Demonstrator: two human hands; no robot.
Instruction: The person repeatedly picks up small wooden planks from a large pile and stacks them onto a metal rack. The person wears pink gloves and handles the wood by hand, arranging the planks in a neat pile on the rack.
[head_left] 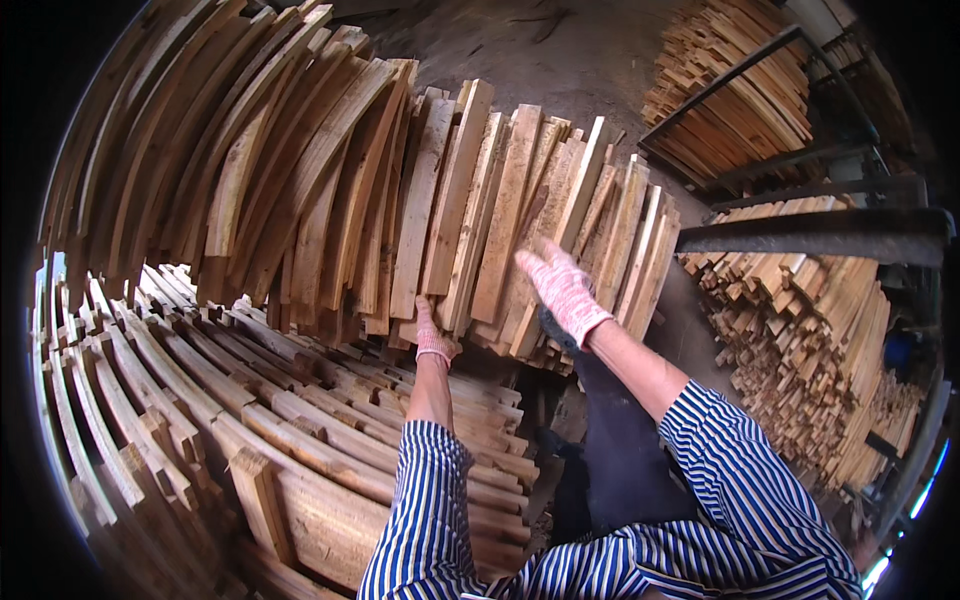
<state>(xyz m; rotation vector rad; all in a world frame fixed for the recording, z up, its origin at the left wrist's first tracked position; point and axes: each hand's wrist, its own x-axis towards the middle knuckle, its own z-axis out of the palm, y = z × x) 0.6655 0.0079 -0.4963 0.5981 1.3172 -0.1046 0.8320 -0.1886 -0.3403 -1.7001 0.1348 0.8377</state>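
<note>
Fingers (pixel 531 260) of your right hand (pixel 570 295) reach out long and a little spread above the row of planks (pixel 508 210), gripping nothing that shows; whether they touch the wood you cannot tell from this view. Your left hand (pixel 434 342) has its thumb up against the near ends of two planks, while its other fingers are largely hidden, so how tightly they close cannot be told. Both hands wear pink-and-white knitted gloves. The row lies right ahead of you, its pieces side by side and running away from you, some tilted across their neighbours. Just left of it, a taller stack of long boards (pixel 200 130) crowds in and bends with the lens. Nearer to you on the left, a low pile of long timbers (pixel 350 455) runs below your left forearm, with a short wooden block (pixel 258 495) standing against a broad board (pixel 325 505). Dark cloth (pixel 630 440) covers your legs, between that pile and your right arm. Beyond the row is the bare brown floor (pixel 510 45). Over to your right, a black metal bar (pixel 820 232) cuts across a heap of cut sticks (pixel 810 345), many showing their ends. Farther off, a dark metal frame (pixel 722 88) stands around another load of sticks (pixel 750 115).
</note>
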